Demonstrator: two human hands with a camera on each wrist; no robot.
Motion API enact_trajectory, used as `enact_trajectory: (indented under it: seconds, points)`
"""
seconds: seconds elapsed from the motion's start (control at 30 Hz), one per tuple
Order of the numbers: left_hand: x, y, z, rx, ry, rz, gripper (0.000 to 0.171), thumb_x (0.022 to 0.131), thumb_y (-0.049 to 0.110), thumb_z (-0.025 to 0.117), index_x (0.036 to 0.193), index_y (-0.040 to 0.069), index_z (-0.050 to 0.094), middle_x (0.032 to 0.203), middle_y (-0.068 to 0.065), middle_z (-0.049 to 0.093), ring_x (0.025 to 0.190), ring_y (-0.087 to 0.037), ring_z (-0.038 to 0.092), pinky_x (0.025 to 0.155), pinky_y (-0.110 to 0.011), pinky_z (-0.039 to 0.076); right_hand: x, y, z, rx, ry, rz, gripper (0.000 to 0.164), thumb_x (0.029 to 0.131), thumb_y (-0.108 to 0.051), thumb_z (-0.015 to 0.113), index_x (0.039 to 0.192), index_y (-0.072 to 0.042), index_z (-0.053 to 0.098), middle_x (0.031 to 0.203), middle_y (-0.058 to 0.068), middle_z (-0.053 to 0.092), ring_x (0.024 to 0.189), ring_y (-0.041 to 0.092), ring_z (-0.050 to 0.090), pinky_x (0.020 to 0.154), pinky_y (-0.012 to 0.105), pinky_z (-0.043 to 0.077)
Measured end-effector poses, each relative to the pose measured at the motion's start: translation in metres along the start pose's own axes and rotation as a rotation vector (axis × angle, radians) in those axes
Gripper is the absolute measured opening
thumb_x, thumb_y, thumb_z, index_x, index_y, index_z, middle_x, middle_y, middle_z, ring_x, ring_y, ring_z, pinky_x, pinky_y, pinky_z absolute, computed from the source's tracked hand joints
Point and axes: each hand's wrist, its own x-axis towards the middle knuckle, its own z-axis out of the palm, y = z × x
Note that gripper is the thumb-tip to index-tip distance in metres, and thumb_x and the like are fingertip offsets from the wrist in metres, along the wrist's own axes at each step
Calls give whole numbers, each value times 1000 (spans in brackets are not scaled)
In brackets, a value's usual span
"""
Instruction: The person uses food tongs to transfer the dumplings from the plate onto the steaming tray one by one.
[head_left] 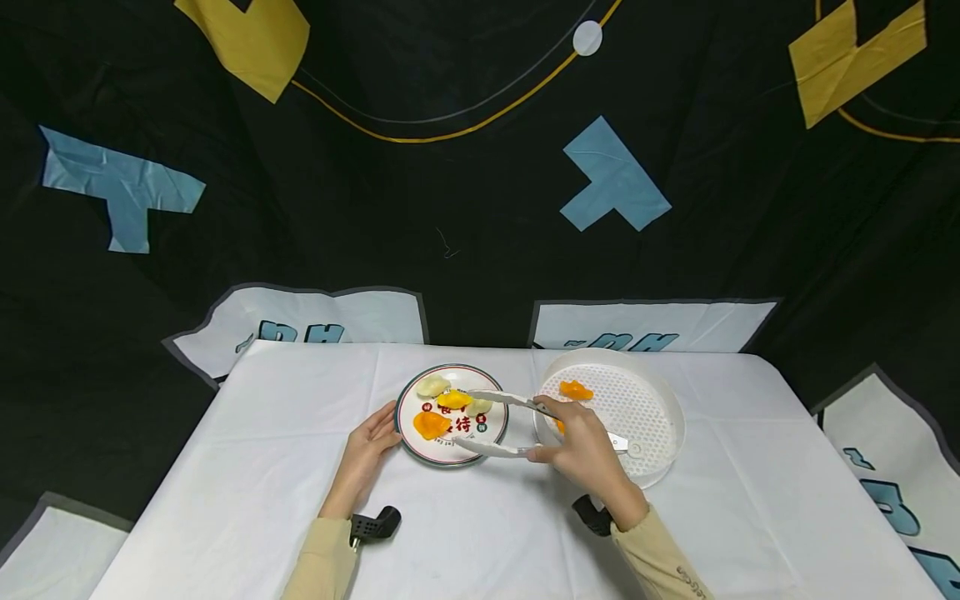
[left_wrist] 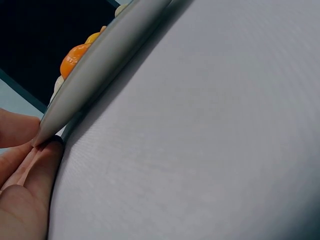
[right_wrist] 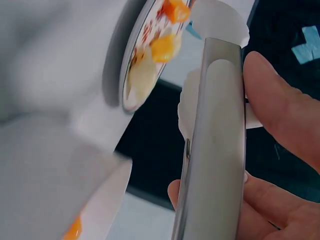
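My left hand (head_left: 366, 454) holds a white plate (head_left: 431, 457) with a dark rim and red characters. In the left wrist view the thumb and fingers pinch the plate's edge. On the plate lie an orange piece of food (head_left: 431, 425), a yellow piece (head_left: 453, 400) and pale pieces (head_left: 432, 385). My right hand (head_left: 588, 450) grips metal tongs (right_wrist: 217, 135) with whitish tips. Their two arms are spread, and the tips reach over the plate's right half. Nothing sits between the tips.
Right of the plate stands a round white tray (head_left: 652, 400) with a perforated base, partly under the right hand. An orange piece (head_left: 576, 390) lies at its back left; another shows beside the hand. A white cloth (head_left: 750, 483) covers the table, with a black curtain (head_left: 465, 275) behind.
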Motion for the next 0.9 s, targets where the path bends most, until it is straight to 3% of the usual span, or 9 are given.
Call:
enact_trajectory:
  seconds: [0.17, 0.37, 0.77, 0.9]
  points:
    - [-1, 0, -1, 25, 2, -3, 60, 91, -10, 47, 146, -9, 26, 150, -26, 26, 139, -30, 27, 107, -28, 34, 5, -10, 17, -10, -21, -51, 69, 59, -21, 90, 121, -3, 64, 112, 11, 67, 100, 28, 61, 88, 44, 51]
    - [-1, 0, -1, 22, -2, -4, 60, 90, -10, 47, 146, -9, 25, 150, -26, 26, 138, -30, 28, 107, -28, 34, 10, -18, 34, -12, -77, -32, 69, 62, -23, 88, 123, -2, 63, 116, 11, 66, 101, 27, 60, 88, 43, 50]
    - [-1, 1, -1, 30, -6, -6, 60, 91, -9, 47, 147, -8, 24, 151, -26, 25, 139, -30, 27, 107, -26, 34, 19, -21, 51, -79, -66, -45, 63, 66, -26, 86, 121, -4, 65, 110, 10, 69, 90, 22, 60, 81, 39, 49]
    - [0, 1, -1, 28, 1, -7, 60, 91, -9, 47, 146, -9, 25, 150, -26, 26, 139, -30, 27, 107, -27, 34, 20, -21, 56, -102, -44, -55, 56, 68, -25, 85, 118, -5, 68, 99, 9, 71, 82, 20, 58, 76, 37, 49]
